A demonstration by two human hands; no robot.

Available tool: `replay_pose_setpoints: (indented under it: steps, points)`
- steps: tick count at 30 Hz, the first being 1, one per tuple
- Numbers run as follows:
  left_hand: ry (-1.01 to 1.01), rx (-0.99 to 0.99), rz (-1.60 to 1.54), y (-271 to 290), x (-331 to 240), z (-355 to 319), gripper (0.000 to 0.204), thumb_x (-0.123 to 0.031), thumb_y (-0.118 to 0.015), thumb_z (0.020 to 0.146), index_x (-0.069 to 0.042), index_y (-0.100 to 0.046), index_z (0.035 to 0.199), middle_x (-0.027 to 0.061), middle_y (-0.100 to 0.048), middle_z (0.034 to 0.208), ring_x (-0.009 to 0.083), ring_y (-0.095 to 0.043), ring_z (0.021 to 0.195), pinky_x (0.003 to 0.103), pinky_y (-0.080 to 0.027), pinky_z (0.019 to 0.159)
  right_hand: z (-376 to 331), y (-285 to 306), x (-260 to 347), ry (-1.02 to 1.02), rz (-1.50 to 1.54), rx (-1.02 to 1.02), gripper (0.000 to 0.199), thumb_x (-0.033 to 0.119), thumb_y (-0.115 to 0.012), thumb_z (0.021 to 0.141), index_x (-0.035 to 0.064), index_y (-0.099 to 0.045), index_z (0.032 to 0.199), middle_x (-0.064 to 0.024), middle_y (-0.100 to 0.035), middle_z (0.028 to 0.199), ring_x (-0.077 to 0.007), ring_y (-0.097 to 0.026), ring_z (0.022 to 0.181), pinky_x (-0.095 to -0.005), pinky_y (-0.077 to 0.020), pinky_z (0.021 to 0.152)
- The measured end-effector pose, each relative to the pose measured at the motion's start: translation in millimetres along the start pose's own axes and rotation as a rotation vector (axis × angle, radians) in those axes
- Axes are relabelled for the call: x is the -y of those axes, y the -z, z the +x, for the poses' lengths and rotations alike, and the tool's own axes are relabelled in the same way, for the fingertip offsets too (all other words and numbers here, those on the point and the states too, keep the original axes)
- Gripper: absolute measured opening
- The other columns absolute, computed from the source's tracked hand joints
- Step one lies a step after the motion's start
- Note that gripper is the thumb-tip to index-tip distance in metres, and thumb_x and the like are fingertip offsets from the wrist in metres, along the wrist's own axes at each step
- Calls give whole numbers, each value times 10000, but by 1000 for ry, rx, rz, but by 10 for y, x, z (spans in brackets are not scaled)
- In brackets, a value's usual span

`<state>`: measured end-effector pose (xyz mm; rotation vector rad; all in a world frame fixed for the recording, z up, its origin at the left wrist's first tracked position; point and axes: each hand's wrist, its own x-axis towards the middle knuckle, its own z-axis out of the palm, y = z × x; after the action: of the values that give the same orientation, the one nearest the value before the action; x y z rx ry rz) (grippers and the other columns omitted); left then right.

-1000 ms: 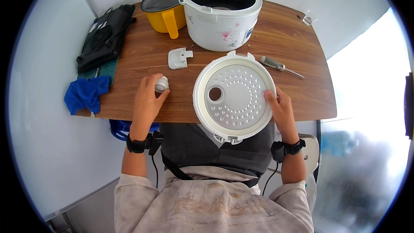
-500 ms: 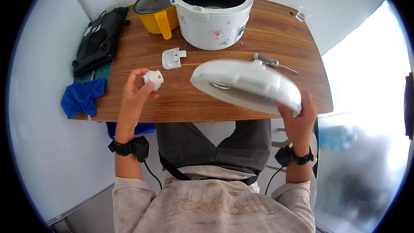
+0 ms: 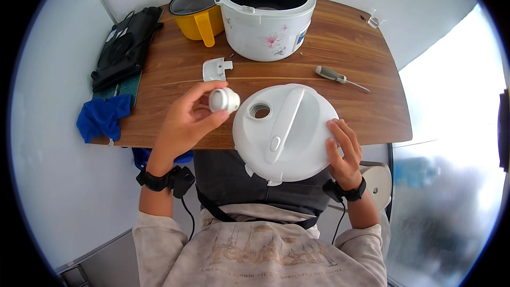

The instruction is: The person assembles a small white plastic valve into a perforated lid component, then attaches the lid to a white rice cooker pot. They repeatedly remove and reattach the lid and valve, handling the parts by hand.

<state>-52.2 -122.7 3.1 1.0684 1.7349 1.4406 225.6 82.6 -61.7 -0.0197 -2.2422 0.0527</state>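
Observation:
My left hand (image 3: 192,116) pinches a small white steam valve cap (image 3: 223,100) between thumb and fingers, just left of a round white rice cooker lid (image 3: 311,127). The lid's outer face is up, with a long handle bar (image 3: 286,125) and a round hole near its left side. My right hand (image 3: 345,154) grips the lid's right rim, holding it over the table's front edge and my lap. Behind stands the white rice cooker body (image 3: 265,34) with pink flowers, its top uncovered. A small white plastic cover piece (image 3: 215,69) lies beyond my left hand.
A grey-handled screwdriver (image 3: 340,78) lies at the right on the wooden table (image 3: 366,111). A yellow pot (image 3: 196,21) with a glass lid stands at the back left. Along the left edge are a black appliance (image 3: 125,48), a green mat and a blue cloth (image 3: 103,117).
My right hand has turned the lid from tilted to outer face up and brought it nearer and leftward. My left hand has moved right with the valve cap, up beside the lid's hole.

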Motion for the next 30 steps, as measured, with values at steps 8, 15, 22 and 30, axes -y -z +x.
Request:
replay_pose_setpoints:
  steps: [8,15,22,30]
  points:
    - [-61,138,263,-152,15,240,516,-202,-760,883,-72,-598,1355,97,-614,1235,194,-646,1052,307,-557,910,-84,-103,-42,-46,56,26,236,-35,-641,856,51,-560,1061,-217,-651,1168,-381,-657,1063,-548,-556,936]
    - [66,221,317,-287,49,341,478,-186,-773,869,-51,-621,1302,83,-653,1190,175,-654,1004,314,-556,907,-143,-125,-70,-16,58,77,233,-46,-634,841,54,-531,1024,-212,-630,1206,-386,-641,1093,-557,-542,963]
    - [18,220,361,-345,127,360,440,-199,-775,856,-60,-648,1253,85,-664,1154,206,-666,978,339,-560,910,-161,-145,-75,-13,58,95,248,-64,-636,827,53,-528,1017,-205,-631,1194,-390,-641,1088,-558,-539,968]
    - [64,189,424,-406,119,389,437,-210,-768,846,-92,-655,1252,99,-682,1200,233,-676,1003,351,-556,908,-184,-153,-84,-16,53,110,244,-65,-643,822,42,-528,1009,-221,-625,1201,-396,-635,1101,-565,-533,976]
